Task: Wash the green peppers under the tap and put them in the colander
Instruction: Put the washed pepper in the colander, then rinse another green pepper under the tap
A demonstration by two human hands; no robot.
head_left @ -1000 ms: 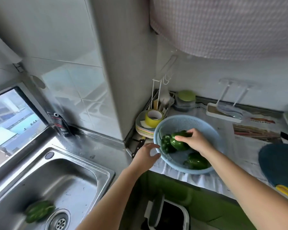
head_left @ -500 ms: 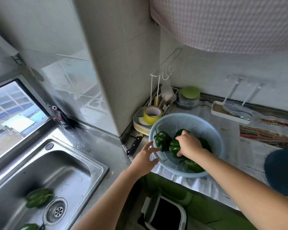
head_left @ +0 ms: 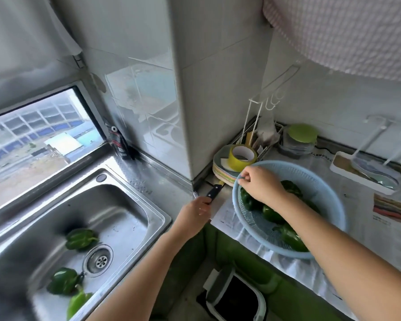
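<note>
A light blue colander (head_left: 322, 181) stands on the newspaper-covered counter with several dark green peppers (head_left: 271, 213) inside. My right hand (head_left: 261, 184) reaches over it, fingers pinched on its far-left rim. Three more green peppers lie in the steel sink (head_left: 130, 193) around the drain: one (head_left: 81, 238) behind it, one (head_left: 64, 281) in front, and a paler one (head_left: 78, 302) nearest me. My left hand (head_left: 197, 210) rests at the counter edge, fingers curled beside the handle of a black knife (head_left: 214, 190); whether it grips anything is hidden. No tap is in view.
A stack of plates (head_left: 220, 169) with a yellow tape roll (head_left: 241, 156) sits behind the colander. A green-lidded jar (head_left: 299, 136) and a white tray (head_left: 362, 178) stand along the wall. An open bin (head_left: 236, 296) is on the floor below. A window (head_left: 39, 140) is left of the sink.
My right hand let go of a pepper inside the colander and moved up to its far-left rim. My left hand drew back from the rim to the counter edge by the knife.
</note>
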